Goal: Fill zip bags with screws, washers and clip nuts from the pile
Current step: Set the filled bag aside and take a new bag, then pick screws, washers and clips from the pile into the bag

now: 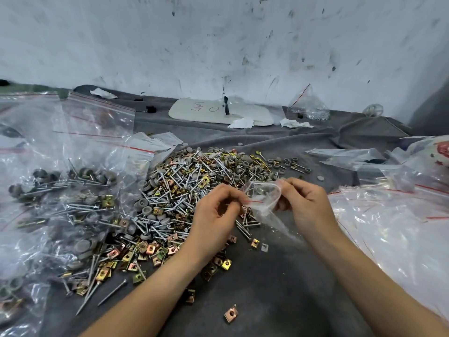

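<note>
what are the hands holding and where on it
A small clear zip bag: the left hand pinches one side of its open mouth, the right hand the other side.

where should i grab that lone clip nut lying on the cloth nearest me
Pinch the lone clip nut across its two opposite side edges, coming straight down from above. It lies flat on the grey cloth, clear of the pile, so its thin edges are likely the only graspable part and nothing blocks fingertips.
</note>
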A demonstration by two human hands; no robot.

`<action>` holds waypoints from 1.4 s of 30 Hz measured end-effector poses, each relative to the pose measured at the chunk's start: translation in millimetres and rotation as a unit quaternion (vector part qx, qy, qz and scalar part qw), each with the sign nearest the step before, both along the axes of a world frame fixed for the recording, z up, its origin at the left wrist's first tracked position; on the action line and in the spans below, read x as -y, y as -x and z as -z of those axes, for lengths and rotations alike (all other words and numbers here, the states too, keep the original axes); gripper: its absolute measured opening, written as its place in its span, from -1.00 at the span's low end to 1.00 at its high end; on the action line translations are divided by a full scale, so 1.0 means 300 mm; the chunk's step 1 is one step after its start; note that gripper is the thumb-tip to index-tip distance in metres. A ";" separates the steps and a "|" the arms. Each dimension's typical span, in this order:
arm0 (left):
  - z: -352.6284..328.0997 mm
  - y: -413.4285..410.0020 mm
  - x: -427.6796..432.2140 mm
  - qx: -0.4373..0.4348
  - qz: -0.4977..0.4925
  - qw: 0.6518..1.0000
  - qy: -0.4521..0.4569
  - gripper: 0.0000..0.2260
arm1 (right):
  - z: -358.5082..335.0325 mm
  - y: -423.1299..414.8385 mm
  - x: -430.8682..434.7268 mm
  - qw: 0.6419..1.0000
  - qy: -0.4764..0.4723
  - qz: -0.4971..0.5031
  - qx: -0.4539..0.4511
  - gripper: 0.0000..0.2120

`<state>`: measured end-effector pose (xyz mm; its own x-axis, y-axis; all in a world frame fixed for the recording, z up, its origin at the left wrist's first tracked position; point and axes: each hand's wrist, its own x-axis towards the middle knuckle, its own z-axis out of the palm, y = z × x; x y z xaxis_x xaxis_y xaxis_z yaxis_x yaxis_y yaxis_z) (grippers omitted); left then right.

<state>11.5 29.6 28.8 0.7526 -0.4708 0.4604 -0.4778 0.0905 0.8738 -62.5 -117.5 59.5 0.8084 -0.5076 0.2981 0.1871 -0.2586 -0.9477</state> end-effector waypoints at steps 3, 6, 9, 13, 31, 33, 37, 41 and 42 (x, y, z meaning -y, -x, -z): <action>0.005 0.016 -0.005 0.058 0.023 0.998 -0.029 -0.88 | 0.044 0.041 -0.019 0.998 0.021 0.046 -0.033 -0.71; 0.012 0.022 -0.013 0.157 0.050 0.985 -0.050 -0.72 | 0.058 0.057 -0.048 0.994 0.083 0.043 -0.053 -0.70; 0.007 0.018 -0.009 0.205 0.055 0.977 -0.029 -0.59 | 0.027 0.060 -0.067 0.988 0.127 0.090 -0.003 -0.66; 0.011 0.025 0.019 0.219 0.035 0.975 -0.023 -0.67 | -0.001 0.062 -0.071 0.977 0.191 0.094 -0.008 -0.67; 0.005 -0.020 -0.011 0.052 -0.034 0.995 0.080 -0.82 | -0.002 -0.040 0.072 0.973 0.069 0.017 -0.218 -0.80; 0.004 -0.027 -0.012 0.034 -0.050 0.995 0.077 -0.82 | -0.003 -0.035 0.085 0.976 0.061 0.045 -0.206 -0.88; 0.004 -0.045 -0.016 0.027 -0.055 0.998 0.029 -0.91 | 0.005 -0.019 0.091 0.987 -0.058 0.051 -0.140 -0.84; 0.006 -0.051 -0.014 -0.015 -0.044 0.998 0.032 -0.88 | 0.001 -0.020 0.089 0.978 -0.069 0.055 -0.186 -0.80; 0.006 -0.055 -0.018 -0.056 -0.037 0.996 0.063 -0.87 | 0.003 -0.015 0.086 0.972 -0.040 0.029 -0.232 -0.79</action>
